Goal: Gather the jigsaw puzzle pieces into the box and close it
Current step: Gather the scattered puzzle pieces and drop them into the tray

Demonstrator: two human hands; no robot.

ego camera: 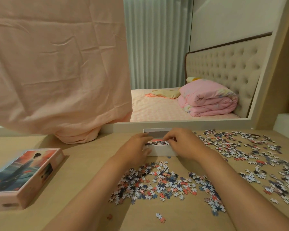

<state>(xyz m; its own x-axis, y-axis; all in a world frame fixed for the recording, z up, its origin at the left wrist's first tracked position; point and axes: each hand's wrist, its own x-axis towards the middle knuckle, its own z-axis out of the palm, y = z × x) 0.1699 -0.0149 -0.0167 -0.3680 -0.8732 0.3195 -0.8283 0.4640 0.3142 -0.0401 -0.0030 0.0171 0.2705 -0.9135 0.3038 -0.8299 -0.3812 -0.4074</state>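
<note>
Both hands over box (158,151). R hand (182,144) fingers curled, pinching pcs; L hand (137,147) fingers loosely together. Loose pile (160,182) just nearside, between forearms.

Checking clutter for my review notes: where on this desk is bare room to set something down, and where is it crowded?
Bare desk lies between the box lid on the left and the left hand, and along the near edge below the central puzzle pieces. Crowded: the whole right side, covered with scattered pieces, and around the open box, where both hands meet, including the right hand.
</note>
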